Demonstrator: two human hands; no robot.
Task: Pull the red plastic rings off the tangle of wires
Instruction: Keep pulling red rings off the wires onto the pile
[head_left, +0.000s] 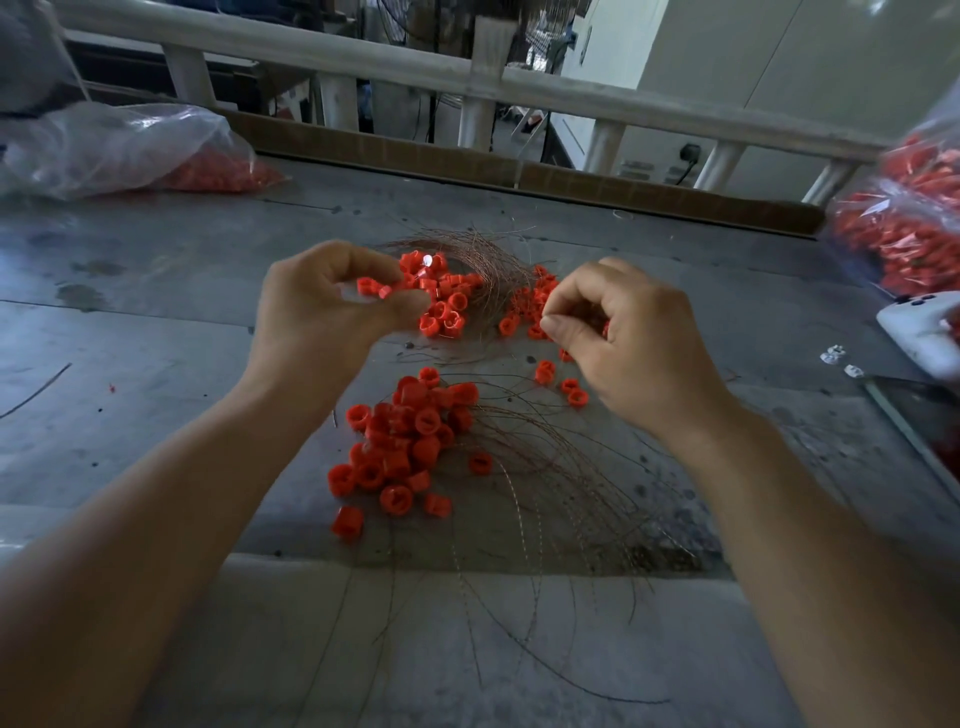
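Observation:
My left hand (322, 306) is raised over the grey table (156, 338) and pinches a red plastic ring (370, 286) between thumb and fingers. My right hand (623, 332) is curled, thumb against forefinger, pinching a thin wire that is hard to see. Behind the hands lies a tangle of copper wires (483, 260) with several red rings (447, 306) on it. Nearer me sits a heap of loose red rings (405, 441), with bare wires (561, 499) fanned out to its right.
A clear plastic bag of red rings (130, 150) lies at the back left. More bagged red parts (909, 228) are piled at the right edge. A white device (919, 327) lies by them. A white railing (467, 73) runs behind the table.

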